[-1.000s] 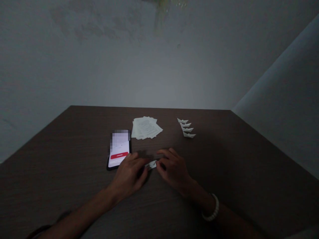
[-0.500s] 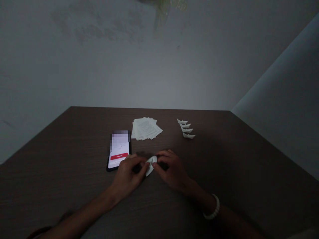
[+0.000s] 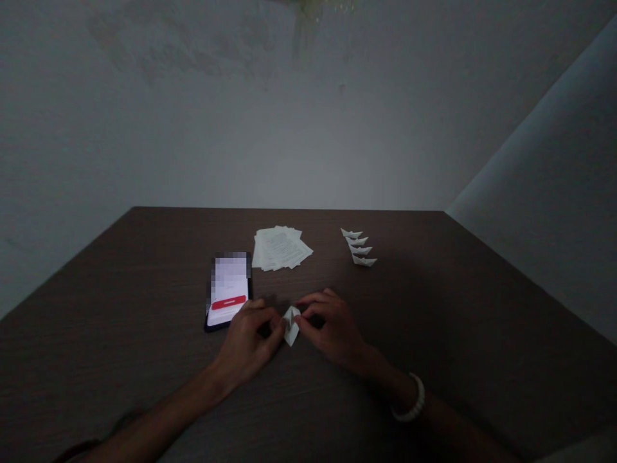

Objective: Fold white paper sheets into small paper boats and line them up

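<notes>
White and small, the folded paper point(image 3: 291, 329) sits between the 2 hands, close above or on the desk point(image 3: 463, 334); which of these, I cannot tell. It is turned so that 1 pointed corner aims toward the person, with a darker crease or opening along its middle. The left hand point(image 3: 250, 333) is closed on its left side, pinching it between thumb and fingers. The right hand point(image 3: 333, 331) grips its right side with the thumb and a finger, the other fingers curled above.

Just beyond the left hand lies a phone point(image 3: 230, 283), its screen lit, with a red bar across the lower part and the top blurred into blocks. The left hand's knuckles overlap its lower right corner in the view; contact is unclear. A pale beaded bracelet point(image 3: 420, 400) circles the right wrist.

Farther out, beside the phone's upper right, printed sheets point(image 3: 281, 249) lie in a loose, fanned pile. To their right, 4 little white paper boats point(image 3: 365, 262) stand in a close row, running from far to near. Behind the dark brown desk rises a grey wall point(image 3: 308, 148) with stained patches near the top.
</notes>
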The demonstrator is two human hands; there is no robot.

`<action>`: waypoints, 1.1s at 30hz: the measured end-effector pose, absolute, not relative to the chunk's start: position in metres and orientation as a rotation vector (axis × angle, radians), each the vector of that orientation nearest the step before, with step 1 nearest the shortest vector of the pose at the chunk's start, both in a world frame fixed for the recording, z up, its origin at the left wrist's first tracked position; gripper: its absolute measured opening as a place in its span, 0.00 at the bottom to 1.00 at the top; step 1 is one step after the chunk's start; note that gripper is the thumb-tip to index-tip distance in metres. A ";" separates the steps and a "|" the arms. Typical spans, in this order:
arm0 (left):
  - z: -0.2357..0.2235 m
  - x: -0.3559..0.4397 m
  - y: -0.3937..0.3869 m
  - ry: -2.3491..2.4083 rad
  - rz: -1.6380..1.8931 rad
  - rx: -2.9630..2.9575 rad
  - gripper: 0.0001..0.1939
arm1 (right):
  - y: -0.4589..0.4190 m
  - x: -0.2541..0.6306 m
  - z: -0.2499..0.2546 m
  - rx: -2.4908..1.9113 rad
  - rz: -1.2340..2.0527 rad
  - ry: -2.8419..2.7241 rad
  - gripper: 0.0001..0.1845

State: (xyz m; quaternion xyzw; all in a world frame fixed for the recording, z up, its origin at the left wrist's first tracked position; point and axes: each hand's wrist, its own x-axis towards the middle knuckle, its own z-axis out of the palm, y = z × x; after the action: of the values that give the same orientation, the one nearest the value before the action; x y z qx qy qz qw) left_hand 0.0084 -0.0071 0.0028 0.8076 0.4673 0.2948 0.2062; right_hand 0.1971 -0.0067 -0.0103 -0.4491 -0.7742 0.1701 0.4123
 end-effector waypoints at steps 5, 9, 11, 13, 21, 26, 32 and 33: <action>0.006 0.010 -0.008 1.298 0.762 2.280 0.16 | -0.009 0.196 -0.012 -1.135 0.405 -1.963 0.10; 0.007 0.010 -0.008 1.298 0.757 2.295 0.16 | -0.009 0.195 -0.013 -1.126 0.387 -1.972 0.10; 0.007 0.010 -0.008 1.309 0.776 2.288 0.16 | -0.008 0.196 -0.012 -1.120 0.359 -1.968 0.08; 0.007 0.010 -0.007 1.336 0.806 2.266 0.17 | -0.008 0.198 -0.010 -1.102 0.310 -1.955 0.06; 0.008 0.008 -0.006 1.389 0.909 2.167 0.19 | -0.020 0.203 -0.003 -0.889 -0.009 -2.246 0.09; 0.008 0.009 -0.007 1.392 0.910 2.158 0.19 | -0.020 0.204 -0.005 -0.871 -0.138 -2.433 0.03; 0.009 0.009 -0.006 1.398 0.888 2.165 0.20 | -0.017 0.204 -0.004 -0.912 -0.180 -2.430 0.06; 0.010 0.009 -0.006 1.400 0.882 2.164 0.20 | -0.017 0.204 -0.004 -0.918 -0.180 -2.426 0.06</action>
State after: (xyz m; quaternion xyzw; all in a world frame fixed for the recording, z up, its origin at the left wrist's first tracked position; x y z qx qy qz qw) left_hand 0.0092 -0.0058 0.0095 0.7771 0.5029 0.3166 0.2072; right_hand 0.2042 -0.0168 -0.0038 -0.3402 -0.8990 -0.0665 0.2675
